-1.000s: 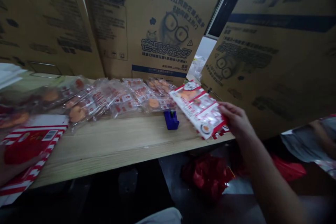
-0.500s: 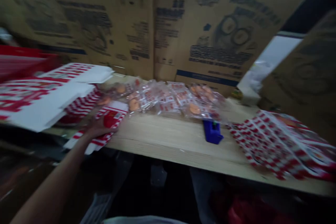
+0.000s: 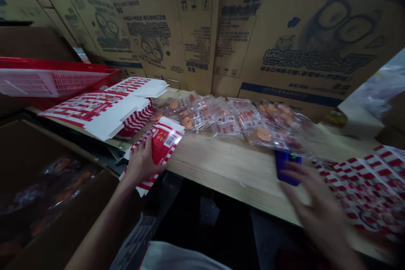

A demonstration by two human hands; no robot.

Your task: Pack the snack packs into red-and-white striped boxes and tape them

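My left hand (image 3: 142,162) grips a flat red-and-white striped carton (image 3: 167,137) at the left part of the bench's front edge, its fingers across the red printed panel. One end of the carton sticks out past the edge. Over the right part of the bench, my right hand (image 3: 319,209) is blurred, with its fingers apart and nothing seen in them. Just beyond its fingertips lies a small blue holder (image 3: 281,168), partly hidden by the hand. Clear packets of orange, round pieces (image 3: 234,120) lie in a row along the back of the bench.
Flat striped cartons (image 3: 110,114) are stacked at the left, beside a red basket (image 3: 104,76). More striped cartons (image 3: 363,190) lie at the right. Cardboard boxes (image 3: 196,29) wall the back. Below left, an open box (image 3: 19,219) holds wrapped pieces.
My right hand has come into view at the right, near the blue holder. My left hand still holds the striped carton. The view has shifted to the left.
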